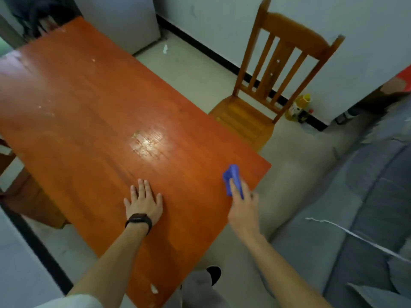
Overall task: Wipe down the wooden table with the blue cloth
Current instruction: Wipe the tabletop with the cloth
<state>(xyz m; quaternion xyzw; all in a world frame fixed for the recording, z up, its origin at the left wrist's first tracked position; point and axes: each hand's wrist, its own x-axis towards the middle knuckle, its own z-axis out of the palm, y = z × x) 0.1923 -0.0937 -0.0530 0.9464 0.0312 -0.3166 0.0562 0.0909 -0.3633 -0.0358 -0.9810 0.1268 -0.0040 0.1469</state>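
Observation:
The wooden table (89,112) has a reddish-orange top with pale smears and a glossy patch near its middle. My right hand (241,207) presses the folded blue cloth (232,177) onto the top near the right corner. My left hand (143,202) lies flat, fingers spread, on the table's near part, holding nothing. A dark watch sits on that wrist.
A wooden chair (266,85) stands off the table's right side, with a yellow bottle (298,106) on the floor behind it. A grey sofa (355,207) fills the right. A white cabinet (124,21) stands beyond the table. My foot (213,274) is below the table edge.

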